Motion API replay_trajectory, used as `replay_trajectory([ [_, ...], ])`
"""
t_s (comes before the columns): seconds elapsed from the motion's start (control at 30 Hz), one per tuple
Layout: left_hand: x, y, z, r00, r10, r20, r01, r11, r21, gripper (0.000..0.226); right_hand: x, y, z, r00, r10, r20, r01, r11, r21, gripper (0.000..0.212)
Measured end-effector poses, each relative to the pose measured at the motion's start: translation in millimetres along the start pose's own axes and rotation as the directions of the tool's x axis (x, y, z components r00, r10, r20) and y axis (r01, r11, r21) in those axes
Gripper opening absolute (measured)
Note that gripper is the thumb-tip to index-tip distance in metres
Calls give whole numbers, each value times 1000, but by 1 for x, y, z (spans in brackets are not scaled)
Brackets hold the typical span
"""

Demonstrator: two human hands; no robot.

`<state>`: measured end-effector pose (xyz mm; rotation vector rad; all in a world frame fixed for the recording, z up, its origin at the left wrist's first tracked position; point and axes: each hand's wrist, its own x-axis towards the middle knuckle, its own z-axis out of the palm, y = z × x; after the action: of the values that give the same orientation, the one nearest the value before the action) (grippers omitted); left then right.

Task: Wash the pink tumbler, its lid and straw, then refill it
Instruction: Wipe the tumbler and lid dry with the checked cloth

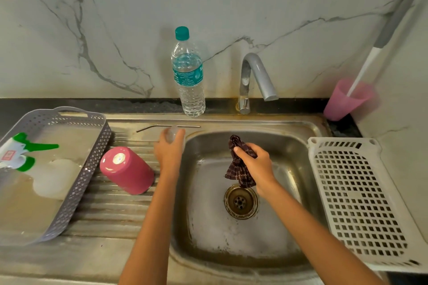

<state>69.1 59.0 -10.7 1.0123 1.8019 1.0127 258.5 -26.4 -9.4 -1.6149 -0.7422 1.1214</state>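
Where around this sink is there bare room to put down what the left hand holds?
Free: the ribbed drainboard nearer than the pink tumbler, between grey basket and basin; also the white perforated tray right of the basin. Crowded: the back rim, with straw, water bottle and left hand.

Item 1: pink tumbler (127,170). Opaque, stands mouth down and tilted on the ribbed drainboard (108,210), base up (round pale sticker on the base), left of the basin (287,146).
Item 2: lid (172,134). Clear and blurred, held in the fingertips of the left hand (170,150) above the basin's rear left corner.
Item 3: straw (190,126). Thin metal, bent near its left end, lies flat along the rear ledge, its middle hidden behind the lid.
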Motion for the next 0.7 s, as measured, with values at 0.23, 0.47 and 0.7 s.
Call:
replay_trajectory([
  [0.23,-71,-16,9,679,-132,722,640,589,-494,69,-22,-14,-17,997,-73,14,73,997,10,11],
  [0.47,-98,-24,25,645,-192,739,714,496,-494,55,-38,-12,-36,998,-67,-18,67,997,34,29],
  [0.7,-106,-17,32,720,-334,608,619,706,-345,77,-48,-4,-48,995,-65,-80,71,994,82,10],
])
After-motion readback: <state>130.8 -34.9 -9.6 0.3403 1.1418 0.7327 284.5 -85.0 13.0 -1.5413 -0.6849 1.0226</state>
